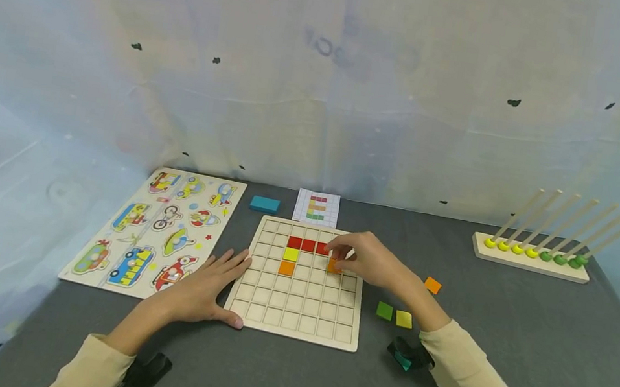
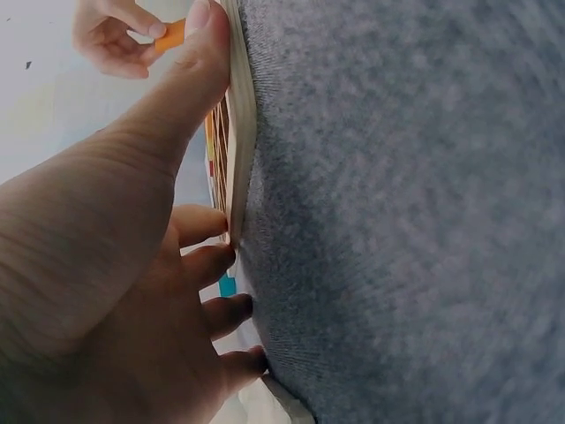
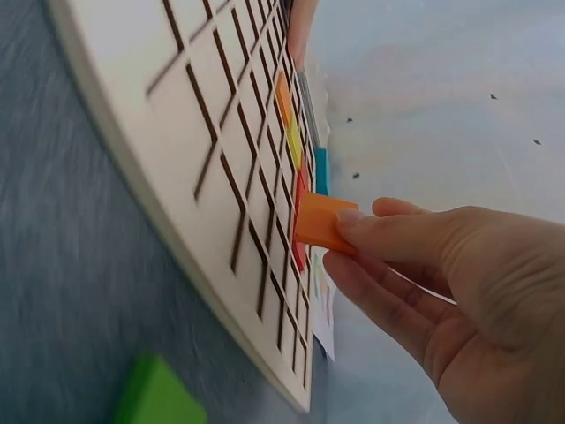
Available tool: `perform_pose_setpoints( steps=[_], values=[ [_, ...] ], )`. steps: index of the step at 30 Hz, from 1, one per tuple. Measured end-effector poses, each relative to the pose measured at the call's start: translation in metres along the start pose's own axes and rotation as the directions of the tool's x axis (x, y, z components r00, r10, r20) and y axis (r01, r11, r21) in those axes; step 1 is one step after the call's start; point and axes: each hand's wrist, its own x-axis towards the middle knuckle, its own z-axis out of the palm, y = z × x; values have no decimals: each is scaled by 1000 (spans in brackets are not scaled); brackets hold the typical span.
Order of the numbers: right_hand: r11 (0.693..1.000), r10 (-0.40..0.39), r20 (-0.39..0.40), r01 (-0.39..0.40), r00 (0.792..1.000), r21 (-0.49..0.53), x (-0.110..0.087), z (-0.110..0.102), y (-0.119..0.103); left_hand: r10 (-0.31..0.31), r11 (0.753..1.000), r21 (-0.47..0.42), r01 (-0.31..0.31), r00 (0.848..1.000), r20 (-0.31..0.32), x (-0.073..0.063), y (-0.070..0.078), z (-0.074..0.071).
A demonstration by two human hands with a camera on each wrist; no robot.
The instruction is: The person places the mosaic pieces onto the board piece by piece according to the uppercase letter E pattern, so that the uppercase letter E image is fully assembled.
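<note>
My right hand (image 1: 367, 258) pinches an orange square tile (image 3: 325, 221) between thumb and fingers, held above the wooden grid board (image 1: 299, 323). On the board sit a row of red tiles (image 1: 308, 245), a yellow tile (image 1: 291, 254) below the row's left end, and an orange tile (image 1: 286, 268) under that. My left hand (image 1: 209, 288) rests with spread fingers at the board's left edge, its thumb at the near corner. In the left wrist view, the thumb (image 2: 190, 79) lies along the board's edge.
Right of the board lie a green tile (image 1: 385, 310), a yellow tile (image 1: 404, 319) and an orange tile (image 1: 432, 285). A printed pattern card (image 1: 316, 208) and a blue block (image 1: 265, 204) are behind it. A picture puzzle board (image 1: 146, 240) lies left; a pegged bead counter (image 1: 531, 258) stands right.
</note>
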Motion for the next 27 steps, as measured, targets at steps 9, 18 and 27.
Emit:
perform_pose_setpoints(
  steps=[9, 18, 27],
  values=[
    [996, -53, -23, 54, 998, 65, 22, 23, -6, -2, 1000, -8, 2, 1000, -6, -1, 1, -1],
    [999, -19, -25, 20, 1000, 45, 35, 36, -18, -20, 1000, -11, 20, 1000, 4, -2, 2, -1],
    [999, -13, -5, 13, 1000, 29, 36, 47, -11, -8, 1000, -5, 8, 1000, -1, 0, 2, -1]
  ],
)
